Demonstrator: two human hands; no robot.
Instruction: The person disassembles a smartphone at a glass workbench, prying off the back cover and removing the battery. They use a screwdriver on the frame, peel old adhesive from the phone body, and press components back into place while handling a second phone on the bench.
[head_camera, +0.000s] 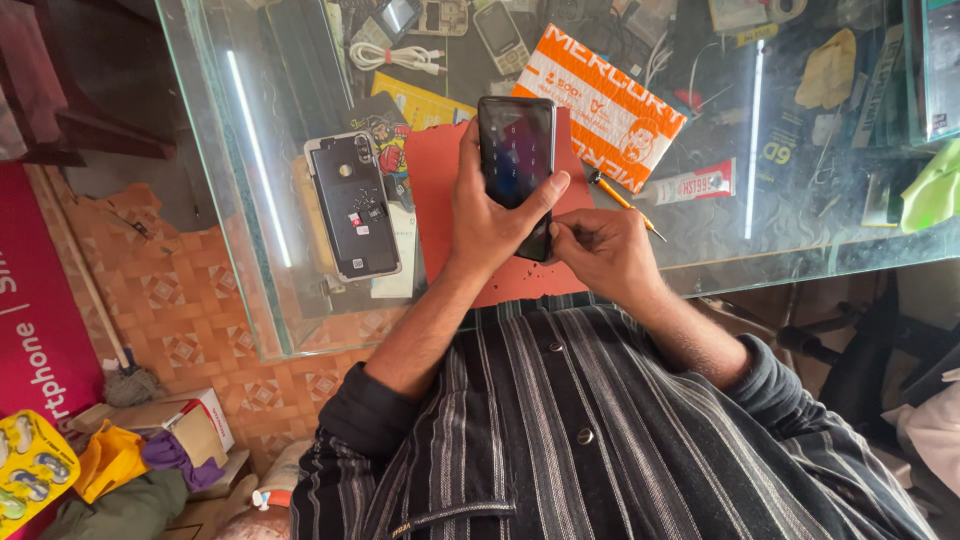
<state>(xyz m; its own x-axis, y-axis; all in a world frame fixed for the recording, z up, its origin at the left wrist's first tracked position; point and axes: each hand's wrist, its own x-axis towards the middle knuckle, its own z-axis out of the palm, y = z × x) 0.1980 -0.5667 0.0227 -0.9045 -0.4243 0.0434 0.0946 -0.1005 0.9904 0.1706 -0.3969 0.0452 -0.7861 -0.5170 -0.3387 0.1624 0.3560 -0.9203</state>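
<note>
My left hand (492, 215) grips a black smartphone (514, 150) upright above a red mat (440, 180) on the glass table, thumb lying across its dark screen. My right hand (605, 250) is at the phone's lower right edge, fingers pinched together against it; whether it holds a small part or tool I cannot tell. An opened phone body (352, 205) with its insides exposed lies on the glass to the left of my hands.
A screwdriver with a yellow handle (622, 197) and a glue tube (690, 185) lie right of the phone. An orange-and-white packet (610, 100) sits behind. Old phones, a white cable (395, 57) and clutter show under the glass table (250, 200). Tiled floor with boxes at left.
</note>
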